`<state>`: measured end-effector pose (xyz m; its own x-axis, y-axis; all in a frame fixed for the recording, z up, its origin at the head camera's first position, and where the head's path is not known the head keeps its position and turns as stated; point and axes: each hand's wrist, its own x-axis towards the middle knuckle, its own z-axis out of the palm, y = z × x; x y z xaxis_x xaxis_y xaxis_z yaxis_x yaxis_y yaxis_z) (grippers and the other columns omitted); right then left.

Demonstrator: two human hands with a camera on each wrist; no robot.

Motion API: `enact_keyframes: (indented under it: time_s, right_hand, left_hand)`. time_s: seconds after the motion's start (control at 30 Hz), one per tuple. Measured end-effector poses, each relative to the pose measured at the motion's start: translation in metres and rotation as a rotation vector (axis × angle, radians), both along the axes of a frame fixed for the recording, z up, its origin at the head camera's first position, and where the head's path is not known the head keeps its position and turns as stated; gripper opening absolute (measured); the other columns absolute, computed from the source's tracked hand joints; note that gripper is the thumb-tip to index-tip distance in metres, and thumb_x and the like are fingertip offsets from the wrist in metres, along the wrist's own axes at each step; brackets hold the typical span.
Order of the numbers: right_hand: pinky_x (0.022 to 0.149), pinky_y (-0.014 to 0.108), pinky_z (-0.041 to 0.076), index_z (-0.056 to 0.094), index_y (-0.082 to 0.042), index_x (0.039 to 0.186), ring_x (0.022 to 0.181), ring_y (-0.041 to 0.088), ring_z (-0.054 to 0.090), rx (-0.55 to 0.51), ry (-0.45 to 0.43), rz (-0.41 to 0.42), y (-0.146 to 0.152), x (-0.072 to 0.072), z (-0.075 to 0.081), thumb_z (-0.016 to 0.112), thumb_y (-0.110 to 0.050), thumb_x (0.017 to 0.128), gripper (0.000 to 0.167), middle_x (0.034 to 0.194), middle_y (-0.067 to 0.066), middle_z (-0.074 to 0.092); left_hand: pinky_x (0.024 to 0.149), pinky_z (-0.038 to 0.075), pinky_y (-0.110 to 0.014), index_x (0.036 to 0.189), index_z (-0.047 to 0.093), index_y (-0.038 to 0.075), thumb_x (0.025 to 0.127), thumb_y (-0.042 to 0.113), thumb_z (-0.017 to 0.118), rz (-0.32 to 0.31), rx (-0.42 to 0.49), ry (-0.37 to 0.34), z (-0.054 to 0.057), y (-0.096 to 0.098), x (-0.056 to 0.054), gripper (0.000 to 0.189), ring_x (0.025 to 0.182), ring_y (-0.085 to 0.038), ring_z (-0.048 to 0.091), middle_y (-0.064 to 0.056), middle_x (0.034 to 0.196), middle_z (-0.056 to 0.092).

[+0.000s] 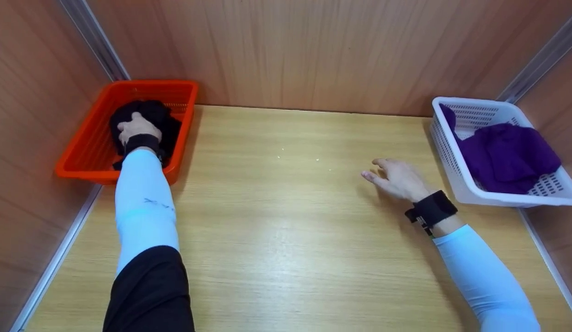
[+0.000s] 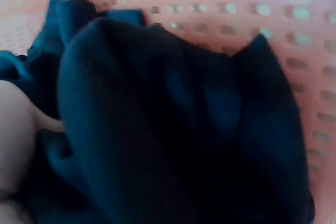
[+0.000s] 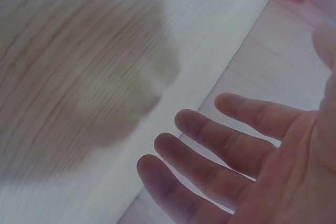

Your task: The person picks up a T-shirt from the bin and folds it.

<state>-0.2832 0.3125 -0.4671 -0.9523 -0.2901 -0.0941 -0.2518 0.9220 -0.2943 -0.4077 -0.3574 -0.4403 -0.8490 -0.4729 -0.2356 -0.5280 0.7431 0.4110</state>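
Observation:
My left hand point(image 1: 139, 129) is down inside the orange basket point(image 1: 180, 161), gripping a bunched black cloth point(image 1: 168, 124). Most of its fingertips are hidden in the folds. In the left wrist view the dark cloth point(image 2: 184, 103) fills the middle, and part of the hand point(image 2: 16, 140) shows at the left edge. Over the table, left of the white basket, my right hand point(image 1: 401, 179) is held with nothing in it. The right wrist view shows its fingers point(image 3: 226, 145) spread and loosely bent.
The white basket point(image 1: 451, 152) stands at the right with a purple cloth point(image 1: 507, 157) inside. Wooden panels point(image 1: 313, 55) enclose the table point(image 1: 276, 221) at the back and sides. A few tiny pale specks lie mid-table.

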Motion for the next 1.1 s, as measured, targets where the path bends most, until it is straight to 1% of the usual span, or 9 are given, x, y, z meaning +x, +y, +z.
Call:
enact_keyframes:
  time_s: [0.13, 0.27, 0.4, 0.57, 0.63, 0.67, 0.8, 0.9, 1.1]
  right_hand:
    - [0.127, 0.070, 0.044, 0.052, 0.003, 0.163, 0.150, 0.054, 0.057, 0.015, -0.020, -0.005, -0.003, -0.001, 0.001, 0.043, -0.071, 0.114, 0.089, 0.160, 0.033, 0.061]
    - [0.121, 0.069, 0.050, 0.055, 0.003, 0.161, 0.145, 0.053, 0.063, 0.020, -0.018, 0.006, -0.004, -0.001, 0.003, 0.043, -0.071, 0.114, 0.089, 0.156, 0.032, 0.065]
    - [0.117, 0.068, 0.054, 0.056, 0.004, 0.160, 0.138, 0.052, 0.068, 0.031, -0.002, 0.030, -0.007, -0.003, 0.005, 0.042, -0.071, 0.114, 0.089, 0.150, 0.032, 0.070]
    - [0.113, 0.066, 0.057, 0.057, 0.004, 0.159, 0.132, 0.049, 0.073, 0.035, -0.004, 0.048, -0.013, -0.006, 0.009, 0.043, -0.071, 0.114, 0.088, 0.145, 0.031, 0.073]
    - [0.111, 0.066, 0.058, 0.059, 0.003, 0.157, 0.130, 0.048, 0.074, 0.036, -0.004, 0.055, -0.015, -0.006, 0.009, 0.043, -0.072, 0.114, 0.088, 0.144, 0.030, 0.074]
    - [0.109, 0.066, 0.059, 0.060, 0.003, 0.156, 0.128, 0.048, 0.075, 0.038, -0.003, 0.061, -0.017, -0.006, 0.009, 0.044, -0.071, 0.114, 0.087, 0.142, 0.030, 0.075]
    - [0.106, 0.065, 0.060, 0.063, 0.003, 0.153, 0.126, 0.049, 0.075, 0.051, -0.003, 0.078, -0.022, -0.006, 0.008, 0.045, -0.068, 0.115, 0.083, 0.138, 0.030, 0.076]
    - [0.105, 0.064, 0.061, 0.063, 0.004, 0.152, 0.126, 0.050, 0.075, 0.059, -0.010, 0.091, -0.028, -0.003, 0.007, 0.045, -0.068, 0.115, 0.084, 0.138, 0.030, 0.077]
    - [0.104, 0.062, 0.062, 0.068, 0.003, 0.147, 0.123, 0.048, 0.076, 0.063, -0.016, 0.112, -0.039, 0.000, 0.004, 0.045, -0.070, 0.114, 0.084, 0.135, 0.028, 0.078]
  left_hand:
    - [0.126, 0.045, -0.073, 0.178, 0.017, 0.007, 0.106, 0.026, 0.058, 0.055, 0.043, 0.099, 0.009, -0.002, 0.009, 0.085, 0.147, -0.070, 0.048, -0.050, 0.168, 0.023]
    - [0.127, 0.044, -0.073, 0.177, 0.018, 0.007, 0.108, 0.027, 0.057, 0.049, 0.023, 0.150, 0.023, 0.001, 0.009, 0.081, 0.149, -0.068, 0.045, -0.048, 0.170, 0.022]
    - [0.126, 0.046, -0.072, 0.175, 0.021, 0.005, 0.107, 0.026, 0.054, 0.029, -0.010, 0.192, 0.038, 0.003, 0.006, 0.078, 0.148, -0.069, 0.046, -0.048, 0.169, 0.023]
    - [0.123, 0.048, -0.072, 0.176, 0.020, 0.005, 0.105, 0.026, 0.053, -0.003, -0.065, 0.213, 0.067, 0.001, 0.003, 0.081, 0.147, -0.070, 0.047, -0.046, 0.170, 0.021]
    - [0.124, 0.048, -0.071, 0.177, 0.018, 0.006, 0.105, 0.025, 0.053, -0.022, -0.078, 0.220, 0.086, 0.008, 0.011, 0.082, 0.149, -0.069, 0.045, -0.045, 0.172, 0.020]
    - [0.125, 0.047, -0.071, 0.177, 0.019, 0.005, 0.105, 0.025, 0.052, -0.027, -0.083, 0.228, 0.092, 0.010, 0.014, 0.082, 0.150, -0.069, 0.044, -0.045, 0.172, 0.020]
    - [0.126, 0.047, -0.070, 0.176, 0.020, 0.006, 0.106, 0.024, 0.053, -0.056, -0.091, 0.259, 0.112, 0.024, 0.022, 0.079, 0.153, -0.066, 0.043, -0.041, 0.175, 0.019]
    - [0.122, 0.049, -0.071, 0.174, 0.024, 0.007, 0.105, 0.022, 0.052, -0.072, -0.119, 0.297, 0.113, 0.030, 0.013, 0.076, 0.150, -0.065, 0.047, -0.040, 0.174, 0.020]
    - [0.121, 0.051, -0.069, 0.171, 0.030, 0.008, 0.106, 0.016, 0.051, -0.101, -0.169, 0.384, 0.132, 0.053, 0.008, 0.069, 0.150, -0.061, 0.048, -0.037, 0.173, 0.025]
